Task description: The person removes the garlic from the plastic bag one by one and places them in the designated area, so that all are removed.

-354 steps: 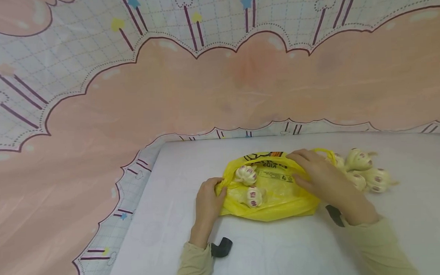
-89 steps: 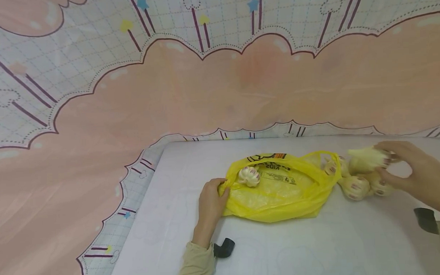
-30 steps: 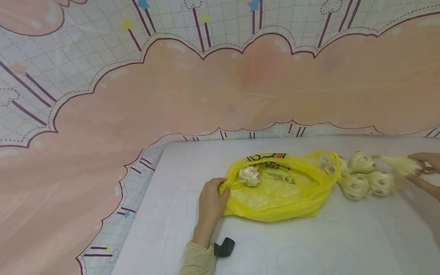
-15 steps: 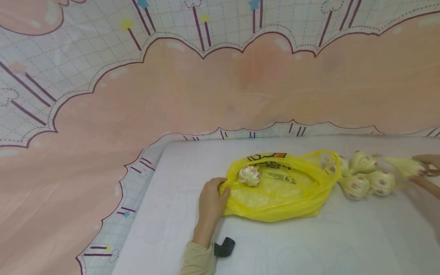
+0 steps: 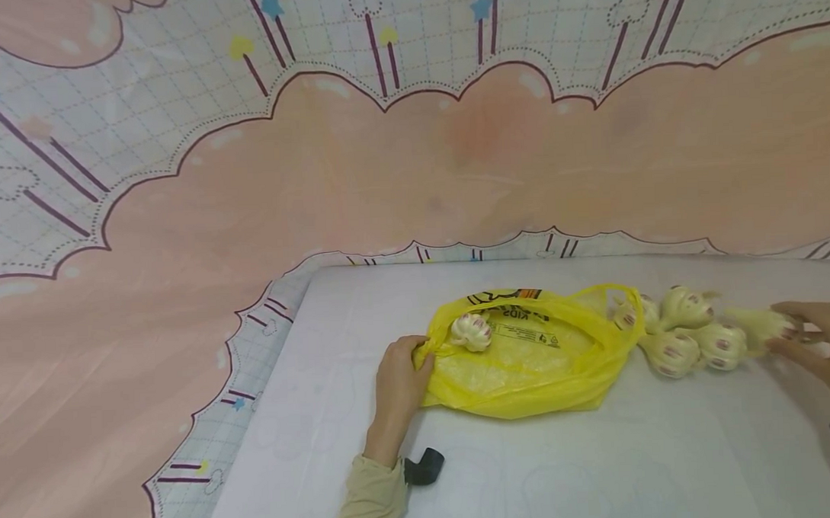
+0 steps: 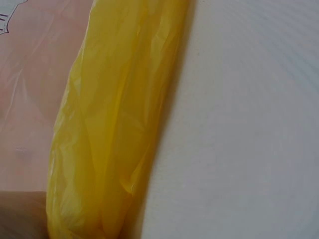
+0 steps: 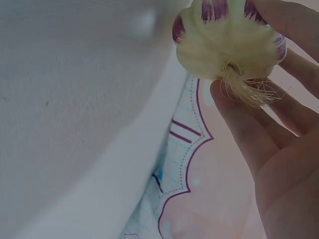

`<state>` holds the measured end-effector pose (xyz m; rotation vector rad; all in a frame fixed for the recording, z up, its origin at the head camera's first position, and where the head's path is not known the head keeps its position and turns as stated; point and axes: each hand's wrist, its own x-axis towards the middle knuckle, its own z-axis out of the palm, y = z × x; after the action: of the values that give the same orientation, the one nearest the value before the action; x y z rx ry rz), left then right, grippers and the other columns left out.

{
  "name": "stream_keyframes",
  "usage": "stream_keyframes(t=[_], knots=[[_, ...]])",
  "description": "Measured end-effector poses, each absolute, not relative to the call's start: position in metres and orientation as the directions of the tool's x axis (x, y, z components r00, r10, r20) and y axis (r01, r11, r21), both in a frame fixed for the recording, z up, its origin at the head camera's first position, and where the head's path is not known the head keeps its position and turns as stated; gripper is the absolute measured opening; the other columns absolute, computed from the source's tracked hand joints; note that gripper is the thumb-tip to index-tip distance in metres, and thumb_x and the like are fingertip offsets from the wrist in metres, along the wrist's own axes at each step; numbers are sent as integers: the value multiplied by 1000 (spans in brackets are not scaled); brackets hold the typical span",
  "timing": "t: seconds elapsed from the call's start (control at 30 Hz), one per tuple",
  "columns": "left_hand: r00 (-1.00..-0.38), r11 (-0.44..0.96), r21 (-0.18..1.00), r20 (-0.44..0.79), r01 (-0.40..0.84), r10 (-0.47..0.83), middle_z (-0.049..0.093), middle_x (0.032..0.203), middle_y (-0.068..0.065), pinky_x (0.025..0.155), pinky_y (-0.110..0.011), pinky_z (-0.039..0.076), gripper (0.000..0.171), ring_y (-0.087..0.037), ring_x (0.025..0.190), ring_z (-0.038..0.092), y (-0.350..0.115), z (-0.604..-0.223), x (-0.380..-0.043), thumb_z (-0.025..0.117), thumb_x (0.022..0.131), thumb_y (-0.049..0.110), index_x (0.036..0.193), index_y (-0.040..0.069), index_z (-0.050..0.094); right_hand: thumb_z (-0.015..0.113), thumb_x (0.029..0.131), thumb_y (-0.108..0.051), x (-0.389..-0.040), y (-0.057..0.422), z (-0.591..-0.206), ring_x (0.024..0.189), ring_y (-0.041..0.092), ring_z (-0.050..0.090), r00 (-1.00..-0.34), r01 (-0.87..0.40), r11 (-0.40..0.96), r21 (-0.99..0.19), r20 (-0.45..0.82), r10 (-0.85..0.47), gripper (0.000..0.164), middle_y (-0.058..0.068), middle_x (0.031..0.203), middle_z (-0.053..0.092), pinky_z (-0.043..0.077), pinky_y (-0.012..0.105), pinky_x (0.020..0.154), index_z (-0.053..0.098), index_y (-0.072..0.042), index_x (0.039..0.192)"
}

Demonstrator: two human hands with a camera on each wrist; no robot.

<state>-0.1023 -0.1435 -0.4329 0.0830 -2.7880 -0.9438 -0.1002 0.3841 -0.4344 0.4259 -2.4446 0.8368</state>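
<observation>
A yellow plastic bag (image 5: 516, 400) lies with its mouth spread wide, and my left hand (image 5: 397, 378) pinches its left rim. One purple-streaked garlic bulb (image 5: 471, 332) sits inside, near that hand. Over on the right, my right hand (image 5: 826, 344) grips another garlic bulb (image 5: 760, 327) by its root end, stalk pointing left, beside a group of several garlic bulbs (image 5: 672, 354). The right wrist view shows thumb and fingers around this garlic bulb (image 7: 224, 50), its roots hanging out. In the left wrist view the bag (image 6: 109, 119) fills much of the frame; the left fingers are hidden.
All this lies on a white tabletop (image 5: 519, 476). The bag's right handle loop (image 5: 611, 289) reaches over to the leftmost bulb of the group. Behind the table stands a peach curtain (image 5: 453, 174) with cloud outlines.
Earlier the bag held two bulbs and my right hand was at its right rim. Since then that hand has carried a bulb right, past the group, and just shifted it slightly left. Left hand stays put.
</observation>
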Motion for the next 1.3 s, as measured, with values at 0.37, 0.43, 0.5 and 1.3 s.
stream_keyframes(t=[0.37, 0.43, 0.5, 1.3], knots=[[-976, 800, 600, 186, 24, -110, 70, 116, -11, 98, -45, 51, 27, -30, 112, 62, -141, -430, -101, 72, 90, 13, 115, 5, 71, 74, 89, -14, -98, 377, -426, 98, -21, 26, -901, -307, 846, -436, 420, -110, 44, 27, 94, 54, 30, -8, 64, 56, 16, 115], [-977, 799, 601, 185, 25, -109, 70, 116, -11, 98, -45, 50, 27, -30, 112, 62, -141, -430, -101, 72, 90, 13, 115, 5, 71, 74, 89, -14, -98, 377, -426, 97, -20, 26, -911, -292, 845, -447, 398, -105, 45, 31, 97, 53, 30, -7, 62, 55, 16, 117], [-976, 800, 600, 189, 29, -106, 70, 116, -11, 98, -45, 50, 27, -30, 112, 62, -142, -430, -102, 72, 90, 13, 116, 5, 71, 74, 90, -13, -99, 376, -426, 98, -13, 34, -916, -291, 842, -455, 385, -108, 46, 34, 100, 52, 31, -6, 60, 54, 17, 118], [-977, 801, 599, 183, 21, -111, 70, 116, -10, 97, -44, 51, 27, -29, 110, 63, -144, -434, -102, 72, 90, 14, 116, 6, 71, 69, 94, -28, -97, 371, -419, 100, 55, 44, -929, -200, 891, -408, 369, -40, 55, 43, 115, 48, 47, 46, 72, 51, 16, 123]])
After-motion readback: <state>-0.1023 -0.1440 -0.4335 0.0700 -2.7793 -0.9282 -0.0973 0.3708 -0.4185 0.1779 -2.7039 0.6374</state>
